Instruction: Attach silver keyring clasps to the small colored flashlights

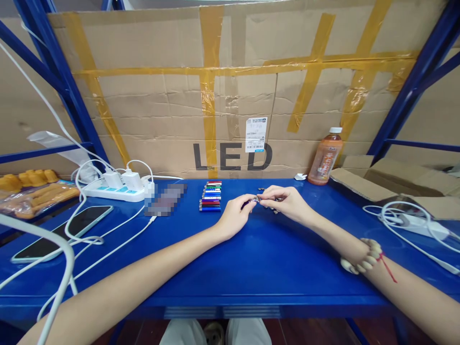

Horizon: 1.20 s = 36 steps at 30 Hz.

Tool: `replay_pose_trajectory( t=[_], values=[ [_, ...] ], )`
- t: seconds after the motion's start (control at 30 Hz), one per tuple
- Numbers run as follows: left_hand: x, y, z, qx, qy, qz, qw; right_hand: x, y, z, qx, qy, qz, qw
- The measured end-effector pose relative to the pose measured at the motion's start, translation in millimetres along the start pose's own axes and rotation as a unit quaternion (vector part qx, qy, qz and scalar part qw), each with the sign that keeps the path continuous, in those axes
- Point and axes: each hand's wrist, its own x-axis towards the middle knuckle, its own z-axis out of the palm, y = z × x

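My left hand (233, 218) and my right hand (287, 203) meet above the blue table, thumbs and fingers pinched from both sides on a small shiny metal piece (256, 199). Its exact kind is too small to make out, and the fingertips cover part of it. Left of my hands lies a neat column of slim, shiny coloured tubes (210, 196) in red, green, blue and white. Several small metal bits (275, 210) are scattered on the table, partly hidden behind my right hand.
White cables, a power strip (115, 189) with chargers and a phone (64, 232) lie at the left, near a blurred-out dark object (166, 200). A drink bottle (325, 157), an open carton (391, 184) and a coiled cable (413, 220) are at the right. Cardboard (165, 110) stands behind.
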Motion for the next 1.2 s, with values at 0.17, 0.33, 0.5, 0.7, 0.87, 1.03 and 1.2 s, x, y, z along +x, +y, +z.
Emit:
replay_pose_trajectory(
  t=[0.17, 0.33, 0.5, 0.7, 0.87, 1.03, 1.2],
  values=[
    [-2.2, -3.0, 0.7, 0.003, -0.048, 0.022, 0.999, -1.5, -1.1, -0.1, 0.014, -0.037, -0.040, 0.998],
    [-4.7, -6.2, 0.4, 0.019, -0.071, 0.034, 0.997, -4.3, -5.2, -3.0, -0.008, -0.053, -0.071, 0.996],
    [-5.6, -7.3, 0.0, 0.040, -0.065, 0.071, 0.995, -6.4, -4.3, -3.0, -0.033, -0.057, -0.110, 0.992],
    [-4.5, -8.1, 0.2, 0.071, -0.033, 0.079, 0.994, -7.5, -2.2, 2.0, -0.034, -0.035, -0.054, 0.997],
    [-4.4, -7.3, 0.2, 0.092, -0.022, 0.076, 0.993, -8.0, -13.8, 5.9, 0.017, -0.037, 0.090, 0.995],
    [-4.3, -5.9, 0.1, 0.093, -0.016, 0.075, 0.993, -8.3, -21.5, 6.4, 0.062, -0.047, 0.214, 0.974],
    [-4.6, -3.3, -0.5, 0.064, -0.025, 0.101, 0.993, -8.3, -22.0, 5.3, 0.071, -0.048, 0.221, 0.971]
  ],
)
